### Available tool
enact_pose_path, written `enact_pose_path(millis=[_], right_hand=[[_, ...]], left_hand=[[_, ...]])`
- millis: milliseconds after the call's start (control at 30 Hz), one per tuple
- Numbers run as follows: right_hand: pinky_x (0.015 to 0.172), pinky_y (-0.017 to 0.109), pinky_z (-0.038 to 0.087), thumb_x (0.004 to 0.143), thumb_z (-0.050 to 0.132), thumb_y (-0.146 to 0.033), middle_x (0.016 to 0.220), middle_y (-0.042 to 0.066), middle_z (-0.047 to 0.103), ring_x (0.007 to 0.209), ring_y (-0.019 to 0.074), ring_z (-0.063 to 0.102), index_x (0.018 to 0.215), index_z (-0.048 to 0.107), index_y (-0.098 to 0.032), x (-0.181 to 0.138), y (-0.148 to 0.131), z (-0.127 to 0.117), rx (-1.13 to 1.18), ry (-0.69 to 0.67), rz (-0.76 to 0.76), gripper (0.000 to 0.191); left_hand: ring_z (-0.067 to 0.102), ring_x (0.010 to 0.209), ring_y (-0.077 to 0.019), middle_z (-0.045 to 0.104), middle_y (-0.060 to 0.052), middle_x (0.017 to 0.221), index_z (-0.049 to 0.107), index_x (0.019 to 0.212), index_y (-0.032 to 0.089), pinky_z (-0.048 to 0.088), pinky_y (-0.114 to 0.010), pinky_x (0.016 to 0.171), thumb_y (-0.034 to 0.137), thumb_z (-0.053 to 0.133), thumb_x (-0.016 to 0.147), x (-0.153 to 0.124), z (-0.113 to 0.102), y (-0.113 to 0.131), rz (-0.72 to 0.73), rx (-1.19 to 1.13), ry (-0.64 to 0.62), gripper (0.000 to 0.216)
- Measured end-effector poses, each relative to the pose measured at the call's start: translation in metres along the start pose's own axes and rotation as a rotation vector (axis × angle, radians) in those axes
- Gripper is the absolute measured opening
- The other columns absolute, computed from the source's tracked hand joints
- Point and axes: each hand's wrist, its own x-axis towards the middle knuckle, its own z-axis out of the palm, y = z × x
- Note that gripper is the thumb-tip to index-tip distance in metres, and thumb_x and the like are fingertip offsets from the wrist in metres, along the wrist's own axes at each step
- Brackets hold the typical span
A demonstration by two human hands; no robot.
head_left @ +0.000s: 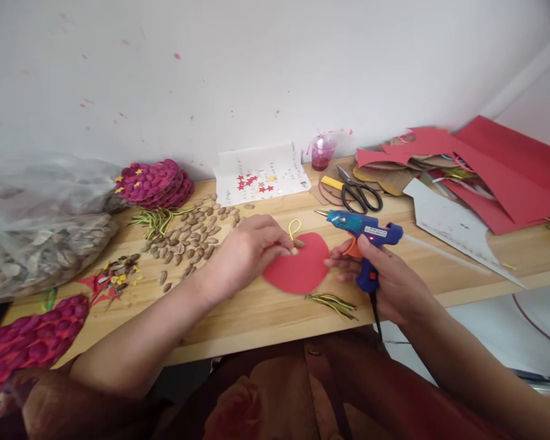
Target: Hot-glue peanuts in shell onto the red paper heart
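Note:
A red heart-shaped paper cutout lies on the wooden table. My left hand rests on its upper left edge, fingers pinched on a small seed shell beside a yellow cord loop. My right hand grips a blue hot glue gun just right of the cutout, nozzle pointing left, fingertips touching the paper's right edge.
Loose seed shells spread left of my left hand. Purple shell ornaments sit at the back left and front left. A plastic bag of shells, scissors, a star sticker sheet, and red paper sheets surround the work spot.

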Motion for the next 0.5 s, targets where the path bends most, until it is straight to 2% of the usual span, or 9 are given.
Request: enact_pose_path(millis=[67,133,367,500], right_hand=[[0.069,0.029,0.063,0.073,0.085,-0.056,0.093,0.006,0.074,0.089,0.0244,0.075,0.082,0.073,-0.021,0.007,0.000,0.003,0.035,-0.003,-0.009,0.038],[0.074,0.031,0.064,0.076,0.084,-0.055,0.092,0.006,0.074,0.090,0.0242,0.075,0.082,0.073,-0.021,0.012,0.002,0.005,0.055,-0.015,-0.018,0.036],[0.091,0.034,0.061,0.085,0.078,-0.048,0.095,0.003,0.074,0.100,0.0230,0.074,0.088,0.074,-0.022,0.017,0.010,0.004,0.111,-0.023,-0.018,0.027],[0.093,0.035,0.060,0.087,0.077,-0.048,0.093,0.003,0.074,0.102,0.0237,0.073,0.088,0.074,-0.023,0.017,0.010,0.002,0.109,-0.030,-0.026,0.025]], left_hand=[[0.061,0.089,-0.0174,0.066,-0.005,0.093,0.074,0.094,0.018,0.050,-0.031,0.082,0.017,0.056,0.099,0.007,0.007,-0.003,0.119,0.163,-0.073,0.019],[0.059,0.091,-0.0186,0.064,-0.006,0.094,0.072,0.096,0.018,0.050,-0.032,0.082,0.020,0.052,0.102,0.011,0.014,-0.005,0.169,0.263,-0.138,0.021],[0.053,0.088,-0.0199,0.060,-0.007,0.094,0.069,0.104,0.016,0.047,-0.032,0.079,0.018,0.046,0.104,0.020,0.021,-0.003,0.238,0.411,-0.261,0.023],[0.052,0.090,-0.0214,0.060,-0.008,0.095,0.069,0.104,0.015,0.047,-0.034,0.081,0.020,0.047,0.103,0.022,0.021,-0.002,0.228,0.450,-0.304,0.022]])
